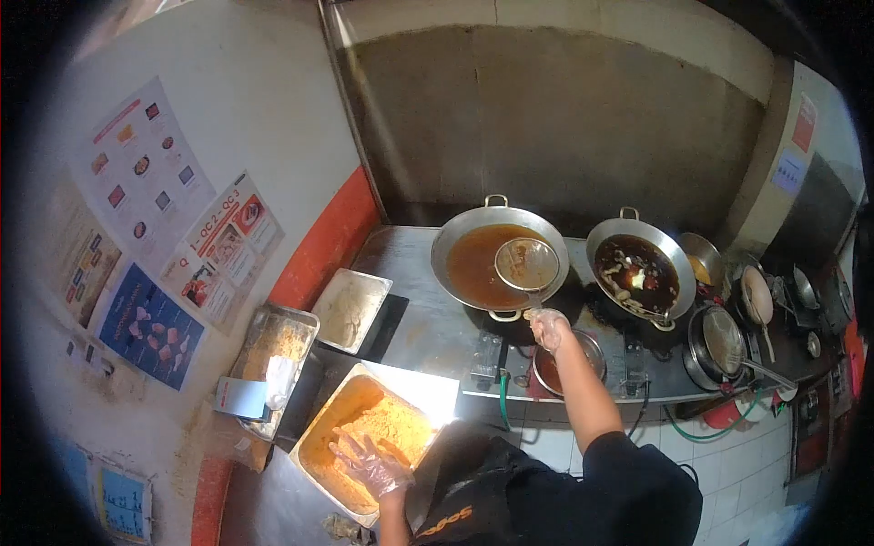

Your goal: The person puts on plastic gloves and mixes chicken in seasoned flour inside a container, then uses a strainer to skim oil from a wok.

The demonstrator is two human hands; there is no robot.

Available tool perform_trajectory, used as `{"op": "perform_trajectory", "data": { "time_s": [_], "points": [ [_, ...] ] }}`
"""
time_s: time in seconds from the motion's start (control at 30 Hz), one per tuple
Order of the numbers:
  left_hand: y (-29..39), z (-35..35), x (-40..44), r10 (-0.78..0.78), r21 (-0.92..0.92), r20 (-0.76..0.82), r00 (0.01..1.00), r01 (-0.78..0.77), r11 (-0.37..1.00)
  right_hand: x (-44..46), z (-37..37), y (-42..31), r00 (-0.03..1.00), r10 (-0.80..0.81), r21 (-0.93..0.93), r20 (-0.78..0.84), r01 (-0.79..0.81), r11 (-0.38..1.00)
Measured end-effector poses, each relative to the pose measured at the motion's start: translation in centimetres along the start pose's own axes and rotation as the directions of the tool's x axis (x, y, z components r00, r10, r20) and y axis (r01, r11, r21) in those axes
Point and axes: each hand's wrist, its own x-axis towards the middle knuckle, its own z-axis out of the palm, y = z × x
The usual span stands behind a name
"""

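My left hand [371, 464], in a clear plastic glove, lies with spread fingers on orange-yellow crumbs [387, 428] in a metal tray [314, 443]. My right hand [548, 329], also gloved, is closed round the handle of a round mesh strainer [527, 264]. The strainer is over the left wok [449, 238], which holds brown liquid. Small brown bits show in the mesh; whether it touches the liquid is unclear.
A second wok [671, 255] with dark oil and food pieces stands to the right. Behind the crumbs are a tray of pale powder [350, 309] and another crumb tray [296, 320]. A second strainer [724, 338] rests on a pot at the right. Below the left wok sits a reddish pot [594, 353].
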Motion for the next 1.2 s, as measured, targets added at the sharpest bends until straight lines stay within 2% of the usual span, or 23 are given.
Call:
{"op": "perform_trajectory", "data": {
  "time_s": [0.07, 0.17, 0.27, 0.33, 0.4, 0.43, 0.47, 0.5, 0.53, 0.57, 0.6, 0.67, 0.73, 0.8, 0.83, 0.87, 0.9, 0.97, 1.0, 1.07, 1.13, 1.17, 1.2],
  "points": [
    [-0.3, 0.2, 0.1, 0.005, 0.025, 0.009, 1.0, -0.006, 1.0, -5.0, 0.6, 1.2, 0.979, -0.206, -0.403, 0.01, 0.192, 0.895],
    [-0.9, 1.2, 0.0, 0.003, 0.043, 0.03, 1.0, -0.004, 0.999, -11.8, 0.5, 4.4, 0.932, -0.333, -0.504, -0.141, 0.222, 0.835],
    [-1.1, 1.5, -0.2, -0.03, 0.021, -0.018, 0.999, 0.031, 0.999, -18.7, -2.0, 9.5, 0.813, -0.527, -0.576, -0.249, 0.313, 0.755],
    [-0.5, 0.3, 0.3, -0.168, 0.072, 0.21, 0.963, 0.156, 0.985, -18.9, -9.6, 12.8, 0.658, -0.726, -0.772, -0.201, 0.35, 0.53],
    [-0.2, -0.1, 0.4, -0.155, 0.085, 0.222, 0.963, 0.14, 0.987, -17.7, -21.0, 15.8, 0.497, -0.848, -0.863, -0.184, 0.331, 0.381],
    [-0.2, 0.0, 0.3, -0.152, 0.103, 0.218, 0.964, 0.133, 0.986, -18.7, -23.2, 16.2, 0.49, -0.85, -0.866, -0.192, 0.324, 0.382],
    [-0.4, 0.4, 0.3, -0.144, 0.101, 0.227, 0.963, 0.124, 0.987, -19.8, -24.9, 16.4, 0.398, -0.917, -0.992, -0.024, 0.107, 0.072],
    [-0.6, 0.8, 0.2, -0.108, 0.094, 0.164, 0.981, 0.093, 0.991, -20.6, -25.9, 16.8, 0.355, -0.919, -0.961, 0.17, -0.146, -0.234],
    [-0.8, 1.1, -0.1, -0.072, 0.09, 0.098, 0.993, 0.063, 0.994, -20.8, -26.7, 17.1, 0.356, -0.921, -0.961, 0.161, -0.155, -0.228],
    [-0.8, 1.4, -0.2, -0.068, 0.092, 0.103, 0.992, 0.058, 0.994, -20.7, -27.3, 17.3, 0.445, -0.896, -0.915, -0.014, -0.368, -0.168],
    [-0.6, 0.9, 0.0, -0.066, 0.076, 0.131, 0.989, 0.057, 0.995, -21.0, -27.5, 17.8, 0.49, -0.848, -0.815, -0.204, -0.565, -0.13],
    [-0.7, 0.6, 0.2, -0.064, 0.062, 0.155, 0.986, 0.055, 0.997, -22.0, -25.9, 18.4, 0.45, -0.878, -0.844, -0.162, -0.525, -0.114],
    [-0.7, 1.1, 0.2, -0.075, 0.119, 0.207, 0.975, 0.051, 0.992, -21.2, -26.5, 18.6, 0.412, -0.911, -0.884, -0.034, -0.437, -0.165],
    [-0.9, 1.4, 0.0, -0.064, 0.128, 0.203, 0.977, 0.038, 0.991, -15.9, -36.4, 18.8, 0.621, -0.769, -0.531, 0.152, -0.605, -0.594],
    [-0.9, 1.4, 0.2, -0.058, 0.129, 0.192, 0.98, 0.033, 0.991, -13.4, -41.1, 18.9, 0.702, -0.67, -0.291, 0.24, -0.607, -0.74],
    [-0.9, 1.3, 0.2, -0.053, 0.129, 0.189, 0.981, 0.029, 0.991, -15.9, -36.2, 18.7, 0.493, -0.865, -0.779, 0.094, -0.504, -0.372],
    [-0.7, 1.3, 0.3, -0.072, 0.139, 0.19, 0.979, 0.046, 0.989, -16.7, -33.9, 18.5, 0.434, -0.9, -0.905, -0.039, -0.398, -0.153],
    [-0.5, 1.2, 0.5, -0.085, 0.144, 0.183, 0.979, 0.058, 0.988, -18.1, -30.4, 17.8, 0.453, -0.838, -0.953, -0.304, -0.165, 0.256],
    [-0.6, 1.4, 0.4, -0.083, 0.138, 0.179, 0.98, 0.058, 0.989, -18.5, -29.4, 17.7, 0.468, -0.803, -0.926, -0.369, -0.116, 0.358],
    [-0.8, 1.3, 0.0, -0.081, 0.134, 0.179, 0.981, 0.057, 0.989, -17.3, -32.5, 18.9, 0.4, -0.869, -0.948, -0.292, -0.241, 0.207],
    [-0.7, 0.8, 0.1, -0.055, 0.011, 0.157, 0.986, 0.054, 0.999, -16.4, -32.5, 18.8, 0.343, -0.92, -0.93, -0.187, -0.364, 0.053],
    [-1.0, 1.3, 0.1, -0.056, 0.012, 0.153, 0.987, 0.055, 0.998, -16.0, -32.6, 18.7, 0.344, -0.92, -0.931, -0.185, -0.36, 0.053],
    [-1.6, 2.2, 0.0, -0.021, 0.004, 0.11, 0.994, 0.02, 1.0, -16.7, -30.5, 18.5, 0.329, -0.854, -0.913, -0.402, -0.217, 0.346]
  ]
}}
